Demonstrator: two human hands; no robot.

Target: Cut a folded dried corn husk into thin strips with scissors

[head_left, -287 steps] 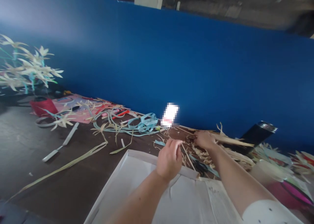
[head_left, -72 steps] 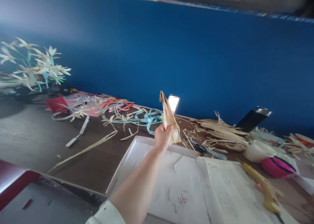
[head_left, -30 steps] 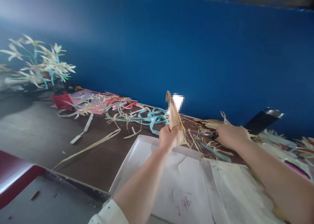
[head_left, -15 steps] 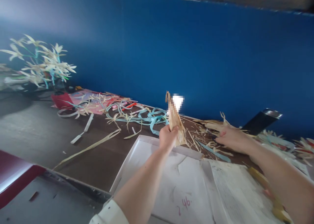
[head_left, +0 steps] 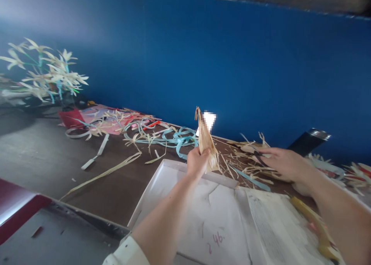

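Note:
My left hand [head_left: 197, 162] is closed around the lower part of a dried corn husk [head_left: 206, 141], a tan, papery piece that stands upright and narrows to a curled tip. Over the scraps at the right, my right hand [head_left: 282, 162] grips scissors [head_left: 259, 156] by their dark handles. Their thin blades point up and to the left; part of the handles is hidden by the fingers. Just below the left hand lies a shallow white cardboard box lid [head_left: 185, 195] with red handwritten marks.
Husk scraps [head_left: 232, 156] and a blue ribbon strip [head_left: 252, 180] lie behind the box lid. Looped light-blue ribbon [head_left: 185, 139] sits left of them. A black flask [head_left: 307, 141] lies tilted by the blue partition [head_left: 246, 64]. Pale husk flowers [head_left: 55, 71] stand at far left.
My right hand has lifted from among the scraps, and scissors now show in it, blades raised. My left hand keeps the corn husk in nearly the same place.

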